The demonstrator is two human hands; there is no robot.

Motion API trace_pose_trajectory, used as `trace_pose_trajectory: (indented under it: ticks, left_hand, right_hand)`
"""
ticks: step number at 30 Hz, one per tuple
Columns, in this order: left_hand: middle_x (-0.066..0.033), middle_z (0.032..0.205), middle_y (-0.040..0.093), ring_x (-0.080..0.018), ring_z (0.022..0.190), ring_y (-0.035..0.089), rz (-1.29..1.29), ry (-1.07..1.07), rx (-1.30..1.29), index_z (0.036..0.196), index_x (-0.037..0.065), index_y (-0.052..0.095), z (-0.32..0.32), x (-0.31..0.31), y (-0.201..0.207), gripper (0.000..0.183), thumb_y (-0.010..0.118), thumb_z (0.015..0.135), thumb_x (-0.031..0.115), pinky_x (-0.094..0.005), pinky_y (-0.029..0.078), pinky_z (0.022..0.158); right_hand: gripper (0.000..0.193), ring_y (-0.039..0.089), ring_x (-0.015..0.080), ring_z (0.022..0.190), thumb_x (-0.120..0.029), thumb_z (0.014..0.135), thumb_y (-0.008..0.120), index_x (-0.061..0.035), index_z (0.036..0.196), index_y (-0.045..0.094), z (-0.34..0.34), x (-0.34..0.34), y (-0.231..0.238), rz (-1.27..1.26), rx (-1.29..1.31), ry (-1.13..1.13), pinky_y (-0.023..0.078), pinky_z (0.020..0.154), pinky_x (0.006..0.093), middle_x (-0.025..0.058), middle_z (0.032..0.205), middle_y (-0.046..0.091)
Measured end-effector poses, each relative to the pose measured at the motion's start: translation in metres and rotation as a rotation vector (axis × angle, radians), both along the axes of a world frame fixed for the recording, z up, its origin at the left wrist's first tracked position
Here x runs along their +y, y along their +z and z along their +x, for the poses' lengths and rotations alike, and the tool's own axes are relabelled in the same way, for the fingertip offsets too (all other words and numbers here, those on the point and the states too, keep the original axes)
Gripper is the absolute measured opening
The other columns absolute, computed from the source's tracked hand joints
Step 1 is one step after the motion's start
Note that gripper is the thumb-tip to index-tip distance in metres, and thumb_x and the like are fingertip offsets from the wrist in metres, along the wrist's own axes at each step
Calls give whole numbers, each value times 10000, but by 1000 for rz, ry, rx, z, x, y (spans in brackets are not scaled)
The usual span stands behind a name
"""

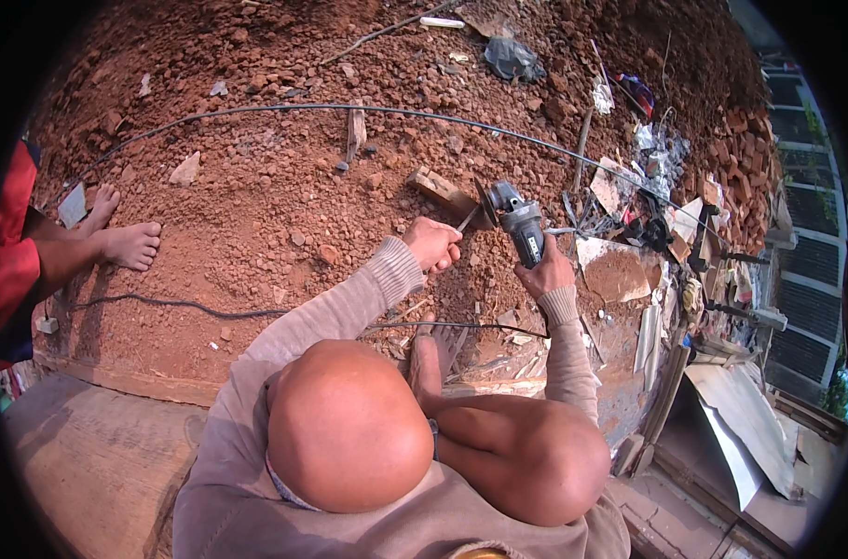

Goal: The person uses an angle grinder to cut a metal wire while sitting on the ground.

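Note:
My right hand (548,271) is wrapped around the body of a black and grey angle grinder (525,226). The grinder's disc (485,203) stands on edge on its left side. In my left hand (431,244), fingers closed, is a thin metal rod (468,220) whose far end points up at the disc. I cannot tell whether rod and disc touch. Just beyond them a short wooden block (443,193) lies on the red soil. My bare foot (427,368) rests on the ground below my hands, between my forearms.
A person's bare feet (129,244) are on the soil at the left. One dark cable (284,107) arcs across the far ground; a black cord (177,303) runs nearer me. Rubble and scraps (620,186) lie right, beside stacked bricks (743,172). A wooden board (98,456) is lower left.

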State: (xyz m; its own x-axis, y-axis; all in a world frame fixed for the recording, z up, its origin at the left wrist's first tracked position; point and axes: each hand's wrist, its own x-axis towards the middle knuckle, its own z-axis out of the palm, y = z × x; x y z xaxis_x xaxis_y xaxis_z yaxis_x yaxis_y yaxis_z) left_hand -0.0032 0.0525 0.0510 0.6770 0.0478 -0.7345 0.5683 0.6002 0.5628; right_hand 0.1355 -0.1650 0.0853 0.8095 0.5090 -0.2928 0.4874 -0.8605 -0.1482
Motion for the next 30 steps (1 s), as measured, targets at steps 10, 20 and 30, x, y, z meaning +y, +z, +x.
trace_pose_trajectory:
  ticks: [10,20,30]
  left_hand:
    - [-105,767,665,-81,434,459,12,-95,-25,1147,-36,577,-1,14,-11,271,487,993,168,-242,336,342]
    - [-108,763,692,-79,392,482,325,-217,-114,1265,-64,557,-15,0,-26,374,506,1002,197,-242,359,322]
    - [-86,683,670,-89,399,482,260,-178,-82,1309,-32,546,-18,1,-35,374,522,990,161,-252,373,361]
  right_hand:
    - [725,662,435,868,-343,672,749,-13,1248,457,5,-20,-2,121,48,-104,532,776,481,263,932,673]
    - [707,665,429,867,-321,702,739,-65,1287,436,-13,-23,-4,96,2,-95,538,769,489,245,984,663]
    - [725,656,414,884,-250,758,717,-70,1365,365,-19,-11,8,-26,-91,57,552,727,480,228,1074,588]
